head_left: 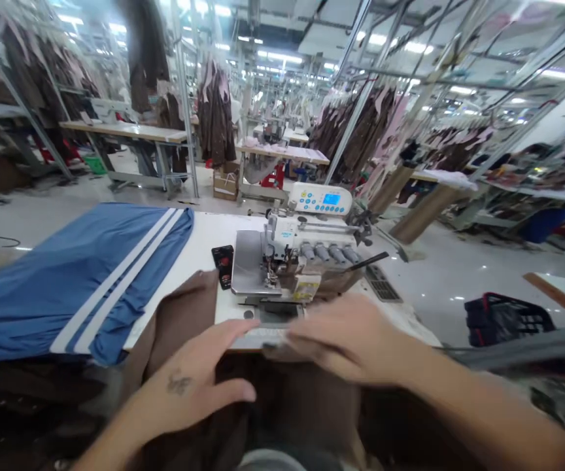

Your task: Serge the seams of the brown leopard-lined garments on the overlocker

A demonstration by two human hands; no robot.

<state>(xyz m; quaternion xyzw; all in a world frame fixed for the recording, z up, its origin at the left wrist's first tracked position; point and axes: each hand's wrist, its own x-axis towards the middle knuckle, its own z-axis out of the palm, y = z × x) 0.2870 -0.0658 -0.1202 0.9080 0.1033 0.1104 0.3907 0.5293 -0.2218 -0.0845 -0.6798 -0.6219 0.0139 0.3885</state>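
Note:
My left hand (204,376) is at the table's front edge, thumb and fingers apart, beside a piece of brown cloth (184,314) that drapes over the edge. My right hand (346,337), blurred by motion, has its fingers pressed together on the edge of another brown cloth (307,392) hanging in front of the table. Just beyond both hands stands a white overlock sewing machine (282,235) with a lit control panel (322,198). Its metal plate (248,261) faces left. The fingertips of the right hand are partly smeared.
Blue fabric with white stripes (116,275) covers the table's left side. A dark phone-like object (223,265) lies by the machine. To the right, a black basket (508,317) is on the floor. Behind are worktables (125,133) and hanging brown garments (218,118).

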